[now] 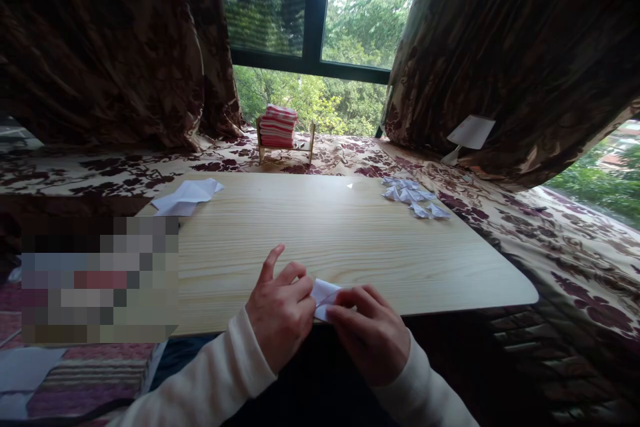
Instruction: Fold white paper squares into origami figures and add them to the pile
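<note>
I have a small white paper [324, 295] between my two hands, right at the 6 o'clock edge of the wooden worktop [325, 227], the edge close to me. My left hand [280, 312] is at the paper's 9 o'clock side. Its fingers are curled in and touch the paper, but the pointing finger sticks up in the air. My right hand [371, 335] is at the paper's 3 o'clock side. Its fingers are bent and press down on the paper, and they hide part of it. Both hands are mostly closed and both have hold of the same paper. The paper looks folded, with a corner poking up between my hands. I cannot tell what shape it makes. Far off at 10 o'clock on the worktop lies a bigger folded white sheet [187, 197]. At 1 o'clock, near the far edge, is a little heap of small folded papers [413, 195]. A tiny white scrap [351, 185] sits at 12 o'clock. Past the worktop, at 12 o'clock, a small wooden rack [311, 141] with a red and white striped cloth [278, 125] stands by the window [320, 13]. Dark flowery curtains [500, 47] hang on both sides. At 9 o'clock a blurry patch [100, 277] covers part of the worktop.
</note>
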`<state>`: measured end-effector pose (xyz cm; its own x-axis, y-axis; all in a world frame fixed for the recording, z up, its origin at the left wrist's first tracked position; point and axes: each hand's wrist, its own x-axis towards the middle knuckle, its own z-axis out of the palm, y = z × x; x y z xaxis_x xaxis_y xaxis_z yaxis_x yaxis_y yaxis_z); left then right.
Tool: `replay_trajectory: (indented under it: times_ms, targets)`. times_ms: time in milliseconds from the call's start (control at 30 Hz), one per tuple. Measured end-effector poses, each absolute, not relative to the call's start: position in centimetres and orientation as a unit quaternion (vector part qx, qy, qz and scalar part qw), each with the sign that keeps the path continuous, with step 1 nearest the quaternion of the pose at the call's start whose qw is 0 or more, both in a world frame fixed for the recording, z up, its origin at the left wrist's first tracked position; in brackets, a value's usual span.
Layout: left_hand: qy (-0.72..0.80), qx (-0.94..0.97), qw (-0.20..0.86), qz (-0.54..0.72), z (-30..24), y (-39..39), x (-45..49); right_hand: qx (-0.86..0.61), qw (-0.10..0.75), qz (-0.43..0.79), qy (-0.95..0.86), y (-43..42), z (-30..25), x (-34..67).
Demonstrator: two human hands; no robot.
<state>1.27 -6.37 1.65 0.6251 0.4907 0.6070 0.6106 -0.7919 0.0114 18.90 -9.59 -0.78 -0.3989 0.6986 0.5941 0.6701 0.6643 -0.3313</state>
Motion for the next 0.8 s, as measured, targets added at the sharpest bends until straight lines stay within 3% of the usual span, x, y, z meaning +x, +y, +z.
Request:
replay_trajectory:
  times_ms: [233,800]
  targets:
    - [-0.266,-0.918,0.119,-0.271,2.2,-5.8,1.3,-0.409,0.37,-0.058,-0.832,-10.7,-0.5,19.2]
    - [-0.202,-0.961,0.022,-0.186,3.5,-3.9,0.7,-0.413,0.374,-0.057,-0.828,-10.4,-0.3,19.3]
